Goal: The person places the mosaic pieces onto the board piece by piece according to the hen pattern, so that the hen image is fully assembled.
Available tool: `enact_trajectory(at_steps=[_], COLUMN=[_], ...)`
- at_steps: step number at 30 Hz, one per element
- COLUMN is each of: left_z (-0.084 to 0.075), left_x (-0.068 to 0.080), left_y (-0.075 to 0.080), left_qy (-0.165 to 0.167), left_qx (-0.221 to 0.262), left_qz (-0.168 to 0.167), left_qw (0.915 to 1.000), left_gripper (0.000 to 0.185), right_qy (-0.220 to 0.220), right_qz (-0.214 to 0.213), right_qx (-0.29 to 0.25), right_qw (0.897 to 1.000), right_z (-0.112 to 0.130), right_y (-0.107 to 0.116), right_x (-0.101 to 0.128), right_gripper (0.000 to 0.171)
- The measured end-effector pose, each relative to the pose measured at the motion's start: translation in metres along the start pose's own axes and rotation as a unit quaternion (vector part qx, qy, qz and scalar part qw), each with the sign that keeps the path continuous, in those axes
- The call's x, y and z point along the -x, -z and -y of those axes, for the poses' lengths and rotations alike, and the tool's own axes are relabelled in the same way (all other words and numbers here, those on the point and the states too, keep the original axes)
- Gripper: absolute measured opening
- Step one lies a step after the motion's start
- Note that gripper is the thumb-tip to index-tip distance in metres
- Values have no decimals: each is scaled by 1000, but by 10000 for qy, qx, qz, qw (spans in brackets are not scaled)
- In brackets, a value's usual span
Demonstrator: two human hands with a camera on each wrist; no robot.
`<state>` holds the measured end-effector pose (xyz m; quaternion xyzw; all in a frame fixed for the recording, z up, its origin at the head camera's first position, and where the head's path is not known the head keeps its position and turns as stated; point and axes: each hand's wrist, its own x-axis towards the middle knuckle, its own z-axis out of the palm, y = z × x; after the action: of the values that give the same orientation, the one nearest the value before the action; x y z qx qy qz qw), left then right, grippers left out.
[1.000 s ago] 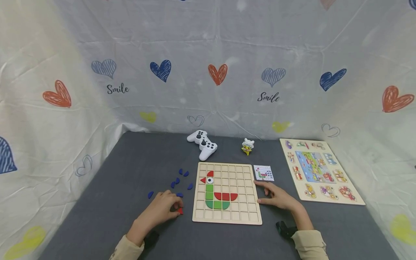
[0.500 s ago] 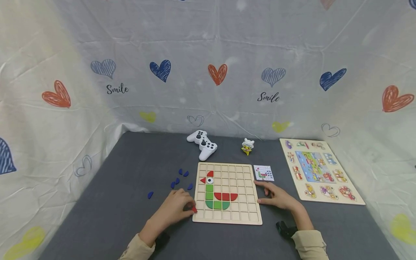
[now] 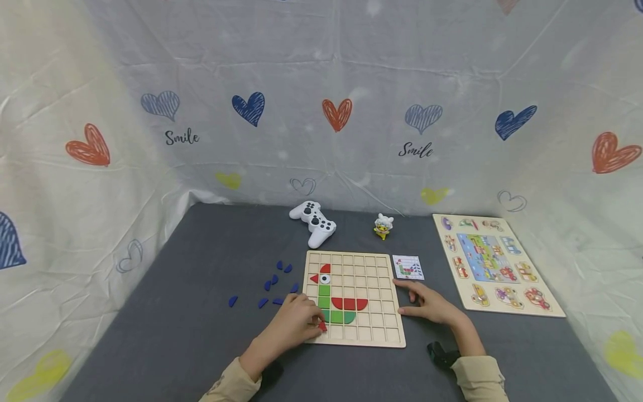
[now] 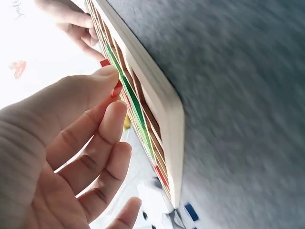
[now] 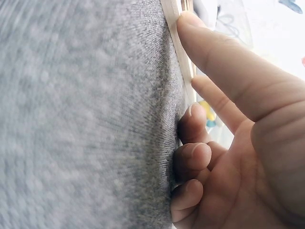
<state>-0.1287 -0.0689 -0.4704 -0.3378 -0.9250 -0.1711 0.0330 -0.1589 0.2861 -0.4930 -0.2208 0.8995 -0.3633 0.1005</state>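
Observation:
A wooden grid board (image 3: 351, 342) lies on the dark cloth, showing a partial picture of green squares (image 3: 324, 290), red half-discs (image 3: 349, 303) and a red triangle. My left hand (image 3: 317, 325) pinches a small red piece (image 3: 322, 326) between thumb and forefinger just over the board's lower left cells. The left wrist view shows that red piece (image 4: 116, 89) close to the board's rim (image 4: 167, 105). My right hand (image 3: 402, 297) rests at the board's right edge, thumb (image 5: 214, 52) and forefinger straight against the rim (image 5: 174, 24), the other fingers loosely curled on the cloth.
Several loose blue pieces (image 3: 274, 278) lie left of the board. A small pattern card (image 3: 408, 267) sits at its upper right corner. Behind are a white game controller (image 3: 313, 222) and a small toy figure (image 3: 383, 225). A peg puzzle (image 3: 494, 262) lies far right. Heart-printed fabric walls surround the table.
My left hand has carried the red piece rightwards from the cloth beside the blue pieces to over the board's lower left cells. The right hand has stayed at the board's edge.

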Motion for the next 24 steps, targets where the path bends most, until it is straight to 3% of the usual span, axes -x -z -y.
enact_trajectory(at_steps=[7, 24], left_z=[-10, -25], left_x=[-7, -17], left_y=[-5, -14], left_qy=[-121, 41], left_qx=[33, 299], left_qz=[-50, 240], left_qw=[9999, 9993], left_gripper=[11, 9], right_qy=[-59, -75], right_qz=[18, 20], right_qx=[-16, -17], right_qw=[10000, 10000], right_z=[1, 3], right_y=[0, 1], right_x=[0, 0], right_gripper=[68, 67])
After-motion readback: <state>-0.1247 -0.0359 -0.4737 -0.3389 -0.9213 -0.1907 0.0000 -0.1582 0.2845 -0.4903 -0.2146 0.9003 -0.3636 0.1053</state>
